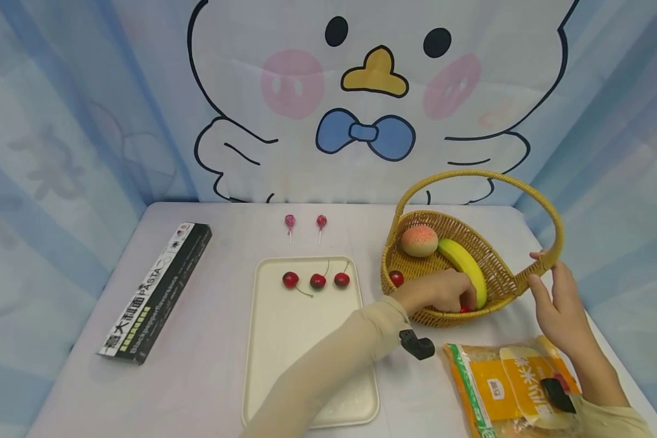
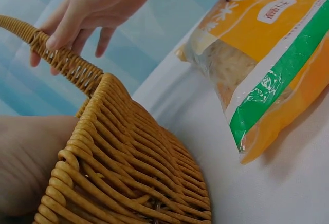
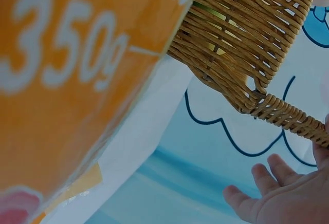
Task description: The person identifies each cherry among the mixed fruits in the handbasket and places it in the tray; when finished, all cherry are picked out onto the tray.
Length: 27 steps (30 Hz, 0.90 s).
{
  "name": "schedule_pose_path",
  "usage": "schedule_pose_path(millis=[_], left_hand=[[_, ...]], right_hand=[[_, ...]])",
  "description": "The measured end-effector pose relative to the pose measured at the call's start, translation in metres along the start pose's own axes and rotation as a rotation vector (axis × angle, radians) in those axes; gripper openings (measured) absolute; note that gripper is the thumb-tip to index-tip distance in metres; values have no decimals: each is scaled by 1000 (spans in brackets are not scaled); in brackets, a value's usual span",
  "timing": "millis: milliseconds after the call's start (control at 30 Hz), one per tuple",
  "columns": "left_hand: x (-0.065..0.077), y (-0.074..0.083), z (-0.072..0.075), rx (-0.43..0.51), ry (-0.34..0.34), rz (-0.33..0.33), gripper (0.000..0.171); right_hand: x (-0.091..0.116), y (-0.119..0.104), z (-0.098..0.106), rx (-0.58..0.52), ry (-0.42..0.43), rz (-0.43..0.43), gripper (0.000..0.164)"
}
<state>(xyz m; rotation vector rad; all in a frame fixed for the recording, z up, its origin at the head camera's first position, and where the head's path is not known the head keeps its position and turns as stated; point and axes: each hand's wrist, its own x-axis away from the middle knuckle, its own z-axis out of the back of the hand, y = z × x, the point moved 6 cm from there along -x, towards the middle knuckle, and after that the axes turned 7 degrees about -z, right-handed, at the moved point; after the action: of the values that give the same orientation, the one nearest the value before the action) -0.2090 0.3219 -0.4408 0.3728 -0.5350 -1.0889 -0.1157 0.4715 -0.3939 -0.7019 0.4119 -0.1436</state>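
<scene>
A brown wicker basket (image 1: 493,258) with a tall handle (image 1: 479,173) stands at the right of the table. Inside it lie a peach (image 1: 419,241), a banana (image 1: 467,267) and a dark red cherry (image 1: 396,278). My left hand (image 1: 440,291) reaches over the near rim, its fingers curled down onto another red cherry (image 1: 465,309), mostly covered by them. In the left wrist view the wicker wall (image 2: 133,152) hides those fingertips. My right hand (image 1: 561,310) pinches the handle's right base between thumb and finger; its other fingers (image 3: 264,180) stay loosely extended.
Three cherries (image 1: 317,281) lie along the far end of a cream tray (image 1: 295,340), beneath my left forearm. An orange food bag (image 1: 487,377) lies before the basket. Two lollipops (image 1: 289,221) are at the back, a black pasta box (image 1: 159,292) at left.
</scene>
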Motion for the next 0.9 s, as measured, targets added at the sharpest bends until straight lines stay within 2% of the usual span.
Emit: schedule_pose_path(millis=[133, 300, 500, 700, 900], left_hand=[[0, 0, -2, -2, -6, -1, 32], [1, -2, -2, 12, 12, 4, 31], [6, -5, 1, 54, 41, -20, 33], [12, -10, 8, 100, 100, -67, 32], [19, -15, 15, 82, 179, -101, 31]], right_hand=[[1, 1, -1, -9, 3, 7, 48], [1, 2, -3, -13, 7, 18, 48], [1, 2, -3, -19, -2, 11, 48], [0, 3, -2, -12, -12, -12, 49], [0, 4, -2, -8, -18, -28, 48]])
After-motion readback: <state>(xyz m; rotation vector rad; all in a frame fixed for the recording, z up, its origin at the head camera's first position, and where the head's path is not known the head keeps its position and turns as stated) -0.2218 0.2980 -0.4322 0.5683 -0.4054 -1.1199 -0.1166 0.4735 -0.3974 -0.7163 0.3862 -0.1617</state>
